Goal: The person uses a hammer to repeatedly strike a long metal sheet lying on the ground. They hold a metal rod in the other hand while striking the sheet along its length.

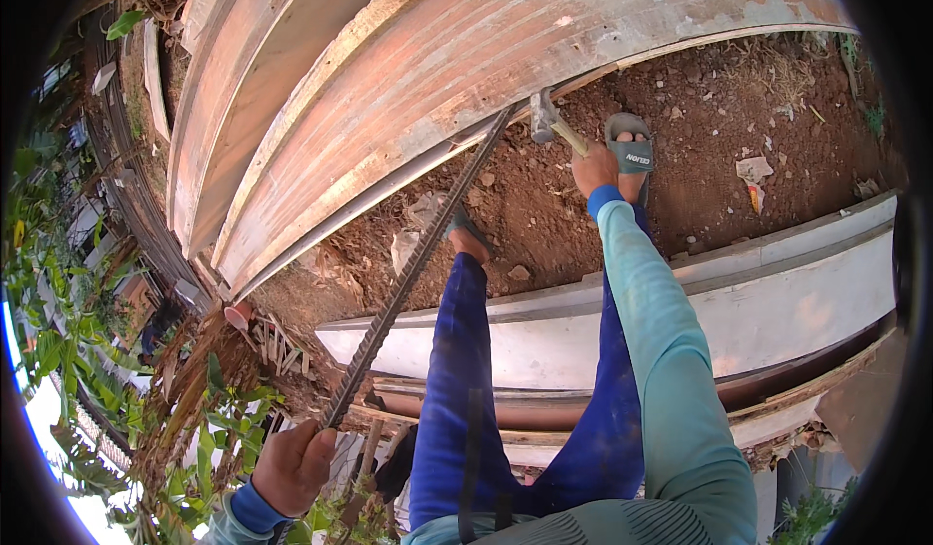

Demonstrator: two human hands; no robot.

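Observation:
My left hand (293,467) is closed around the lower end of a long ribbed steel bar (403,278), which slants up and away to the right. The bar's far tip meets the lower edge of a large weathered wooden panel (466,78). My right hand (595,170) grips the wooden handle of a hammer (542,120). The hammer's metal head is beside the bar's tip, close to the panel edge; whether they touch I cannot tell.
Further panels (228,78) are stacked behind, at the upper left. My sandalled feet (630,151) stand on reddish soil (719,107) with stones and litter. Behind my feet lies a long white-sided board (777,302). Green plants (58,282) and dry leaves fill the left side.

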